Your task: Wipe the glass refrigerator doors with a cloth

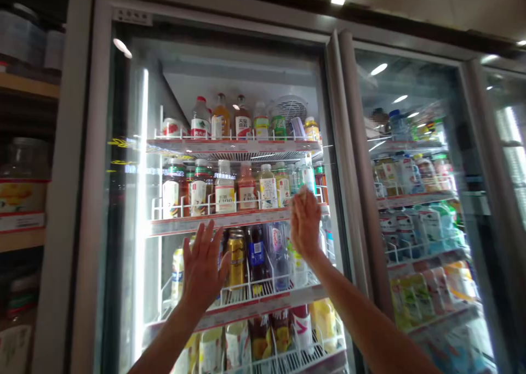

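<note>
Both of my hands lie flat against the glass door [123, 198] of a lit drinks fridge. My left hand [203, 267] has its fingers spread, palm on the glass, in front of the third shelf with cans and bottles [246, 256]. My right hand [304, 223] is higher and to the right, fingers together and stretched upward, near the door's right frame [343, 198]. Neither hand holds anything. Behind the glass, white wire shelves carry rows of bottled drinks [234, 190].
A second fridge door [415, 209] stands to the right with more drinks and packs, and a third beyond it. Wooden shelving [24, 143] with boxes and jars stands at the left. Ceiling lights reflect in the glass.
</note>
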`<state>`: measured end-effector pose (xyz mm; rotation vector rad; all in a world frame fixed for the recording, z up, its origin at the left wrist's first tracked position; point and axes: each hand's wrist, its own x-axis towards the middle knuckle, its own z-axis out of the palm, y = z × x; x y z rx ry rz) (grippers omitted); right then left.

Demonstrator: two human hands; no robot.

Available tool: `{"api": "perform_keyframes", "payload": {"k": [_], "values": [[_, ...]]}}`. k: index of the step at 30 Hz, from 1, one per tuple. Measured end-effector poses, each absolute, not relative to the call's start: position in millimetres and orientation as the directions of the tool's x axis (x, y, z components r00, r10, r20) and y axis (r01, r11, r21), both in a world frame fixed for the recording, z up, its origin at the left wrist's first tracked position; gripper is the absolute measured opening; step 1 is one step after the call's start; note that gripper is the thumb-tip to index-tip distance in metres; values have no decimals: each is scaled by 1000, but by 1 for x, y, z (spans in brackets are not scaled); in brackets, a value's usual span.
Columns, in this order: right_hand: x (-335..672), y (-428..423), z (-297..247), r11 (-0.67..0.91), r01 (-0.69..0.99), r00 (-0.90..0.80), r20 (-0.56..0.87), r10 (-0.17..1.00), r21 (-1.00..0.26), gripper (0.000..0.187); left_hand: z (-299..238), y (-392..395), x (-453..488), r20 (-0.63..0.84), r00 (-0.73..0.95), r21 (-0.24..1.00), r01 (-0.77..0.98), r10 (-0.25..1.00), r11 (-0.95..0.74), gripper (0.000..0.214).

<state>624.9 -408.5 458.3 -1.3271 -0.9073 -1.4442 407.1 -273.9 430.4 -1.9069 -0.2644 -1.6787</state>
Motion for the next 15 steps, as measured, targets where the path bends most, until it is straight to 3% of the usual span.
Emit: {"api": "perform_keyframes", "payload": {"k": [3, 7, 10, 12, 15], "values": [[594, -397, 447, -100, 995, -18, 1000, 16, 19, 56, 440, -300, 434, 937, 216, -342, 403, -274, -849, 61], [577, -405, 436, 185, 978, 93, 995, 46, -100, 54, 449, -336, 485, 894, 277, -430, 314, -352, -846, 58], [591, -424, 437, 348, 928, 122, 991, 58, -135, 53, 455, -354, 520, 911, 270, -395, 359, -311, -845, 54], [609, -436, 441, 308, 944, 135, 990, -24, -121, 52, 463, -364, 537, 935, 223, -347, 400, -277, -848, 53], [641, -448, 454, 23, 997, 79, 982, -172, -76, 50, 478, -376, 555, 957, 144, -290, 444, -253, -848, 50]]}}
